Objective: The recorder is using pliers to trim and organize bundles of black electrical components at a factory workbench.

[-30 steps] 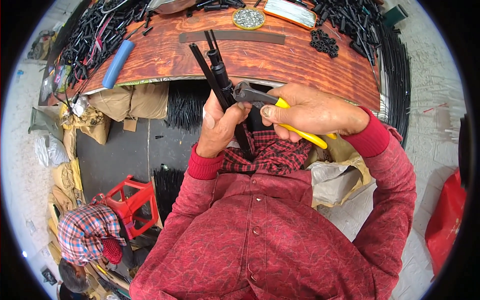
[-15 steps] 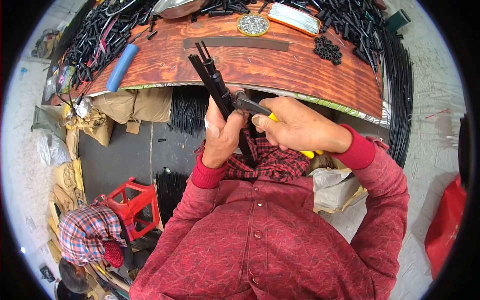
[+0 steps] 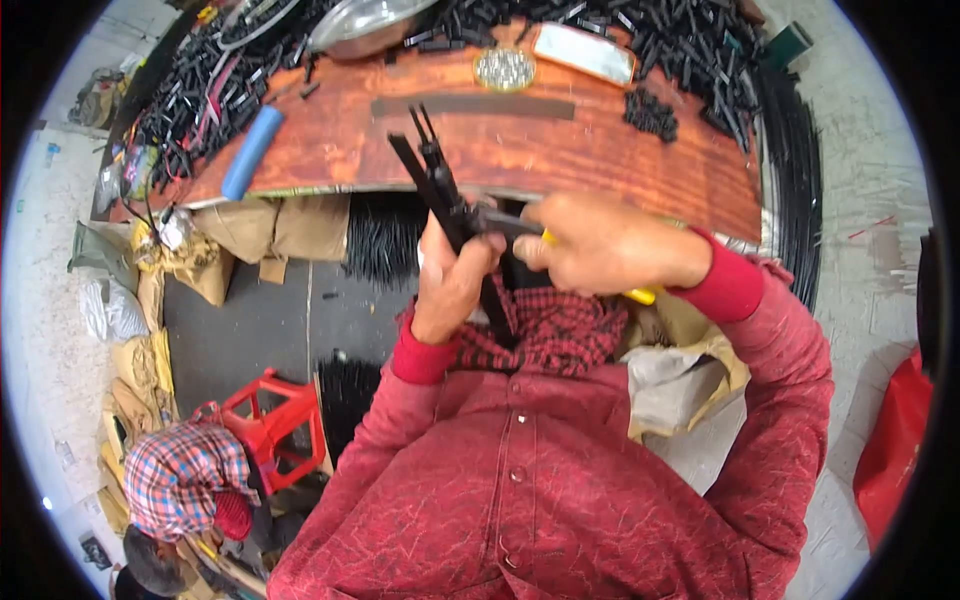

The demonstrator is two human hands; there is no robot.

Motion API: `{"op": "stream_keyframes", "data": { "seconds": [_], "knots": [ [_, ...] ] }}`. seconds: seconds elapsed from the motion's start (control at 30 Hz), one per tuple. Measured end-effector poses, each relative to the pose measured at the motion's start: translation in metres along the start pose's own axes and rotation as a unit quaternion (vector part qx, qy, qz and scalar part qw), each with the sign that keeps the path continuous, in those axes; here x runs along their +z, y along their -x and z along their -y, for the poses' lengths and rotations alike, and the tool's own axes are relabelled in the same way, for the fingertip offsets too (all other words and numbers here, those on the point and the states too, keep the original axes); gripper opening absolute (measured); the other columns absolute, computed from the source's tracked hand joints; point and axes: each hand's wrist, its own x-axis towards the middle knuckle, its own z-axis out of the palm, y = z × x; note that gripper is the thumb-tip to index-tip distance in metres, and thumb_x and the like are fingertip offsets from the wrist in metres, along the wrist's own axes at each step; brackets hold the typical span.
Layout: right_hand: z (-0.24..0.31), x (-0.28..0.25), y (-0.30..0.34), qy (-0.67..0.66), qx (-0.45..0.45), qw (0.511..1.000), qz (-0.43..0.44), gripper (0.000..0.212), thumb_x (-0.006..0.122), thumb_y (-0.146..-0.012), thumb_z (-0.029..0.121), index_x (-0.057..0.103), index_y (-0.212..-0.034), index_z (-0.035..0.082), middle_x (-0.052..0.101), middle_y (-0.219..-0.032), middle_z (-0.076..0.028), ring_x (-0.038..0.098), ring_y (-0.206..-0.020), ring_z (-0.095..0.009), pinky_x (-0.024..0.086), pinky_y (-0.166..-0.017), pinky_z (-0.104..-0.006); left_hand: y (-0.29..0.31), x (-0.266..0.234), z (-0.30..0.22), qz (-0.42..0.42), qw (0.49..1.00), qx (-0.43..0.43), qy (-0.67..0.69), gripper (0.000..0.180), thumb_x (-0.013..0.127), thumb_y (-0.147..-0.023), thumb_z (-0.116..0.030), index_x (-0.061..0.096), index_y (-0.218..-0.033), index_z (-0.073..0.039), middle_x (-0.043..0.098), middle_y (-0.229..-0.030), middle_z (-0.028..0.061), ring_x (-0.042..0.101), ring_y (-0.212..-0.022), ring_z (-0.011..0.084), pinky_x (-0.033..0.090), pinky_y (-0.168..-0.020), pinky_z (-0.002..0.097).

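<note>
1. I'm seeing the red-brown wooden surface filling the top of the head view; black parts are heaping along its left and far right.
2. A co-worker in a checked shirt is bending at lower left, well apart from the hands.
3. A red stool is standing beside that person.
4. A red-and-black checked cloth is lying over the lap, below the hands.
5. The right hand is gripping yellow-handled pliers, fingers closing around the handles.
6. The left hand is holding black rods, fingers wrapping around them.
7. Those black rods are slanting up and left through the left hand, in front of the surface's near edge, lower end reaching the cloth.
8. The pliers are pointing left, head meeting the rods by the left thumb. Motion is blurring the head; I'm not able to tell how its jaws are standing.
9. A blue cylinder is lying at the surface's near-left edge.
10. A round dish of small metallic pieces is sitting farther back, beyond a dark strip.
</note>
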Motion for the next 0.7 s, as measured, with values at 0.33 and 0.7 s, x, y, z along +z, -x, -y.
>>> {"op": "stream_keyframes", "data": {
  "seconds": [0.33,0.7],
  "knots": [
    [-0.026,0.051,0.005,-0.221,0.076,0.970,0.066,0.025,0.047,-0.099,0.024,0.056,-0.110,0.004,0.055,-0.067,-0.001,0.054,-0.054,-0.009,0.048,-0.050,-0.0261,0.024,-0.012,0.028,0.003,0.998,-0.049,0.046,0.024,0.056,-0.084,-0.001,0.053,-0.108,-0.005,0.052,-0.075,-0.0032,0.044,-0.058,0.0041,0.035,-0.050,0.0208],
    [-0.018,0.028,0.002,-0.292,0.051,0.955,-0.011,0.025,0.047,-0.097,0.024,0.056,-0.092,0.001,0.055,-0.065,-0.002,0.051,-0.052,-0.009,0.045,-0.049,-0.0238,-0.019,-0.023,0.022,0.106,0.977,-0.034,0.179,0.030,0.046,-0.075,0.006,0.054,-0.103,0.002,0.049,-0.070,0.0021,0.038,-0.054,0.0082,0.030,-0.050,0.0229]
  ]
}}
